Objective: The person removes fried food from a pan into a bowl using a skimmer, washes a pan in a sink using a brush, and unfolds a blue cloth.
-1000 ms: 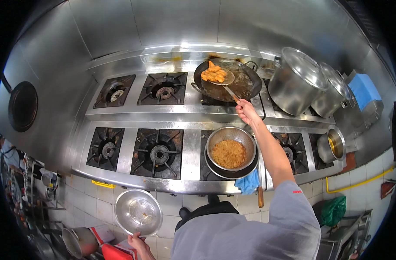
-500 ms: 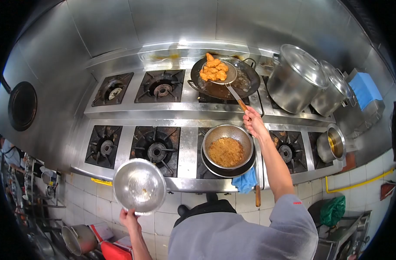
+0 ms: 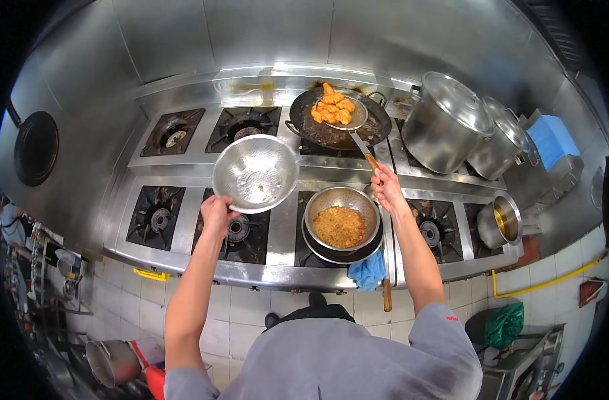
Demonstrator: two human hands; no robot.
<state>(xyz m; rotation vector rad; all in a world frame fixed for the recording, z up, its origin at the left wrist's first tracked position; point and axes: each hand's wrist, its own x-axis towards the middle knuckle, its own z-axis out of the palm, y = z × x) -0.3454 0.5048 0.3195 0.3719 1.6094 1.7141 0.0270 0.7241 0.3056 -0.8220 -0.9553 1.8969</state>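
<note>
My left hand (image 3: 216, 215) grips the near rim of a shiny metal bowl (image 3: 251, 160), which is raised over the left burners with a few small scraps in its bottom. In my right hand (image 3: 387, 189) is the wooden handle of a strainer (image 3: 359, 148). Its mesh carries several golden fried pieces (image 3: 332, 108) above the dark wok (image 3: 306, 137) on the back row. Below and left of my right hand, a speckled metal bowl (image 3: 311, 210) contains golden-brown crumbs (image 3: 341, 227) and rests on a dark pan (image 3: 379, 245).
Two lidded stockpots (image 3: 441, 130) stand back right. A metal pot (image 3: 496, 225) of yellow liquid sits on the front right. A blue cloth (image 3: 367, 271) and a wooden handle (image 3: 387, 297) overhang the stove's front edge. A black pan (image 3: 36, 148) hangs left.
My left hand has lifted the metal bowl up and right, from the stove's front edge to over the burners. The strainer with the fried pieces stays over the wok, shifted only slightly.
</note>
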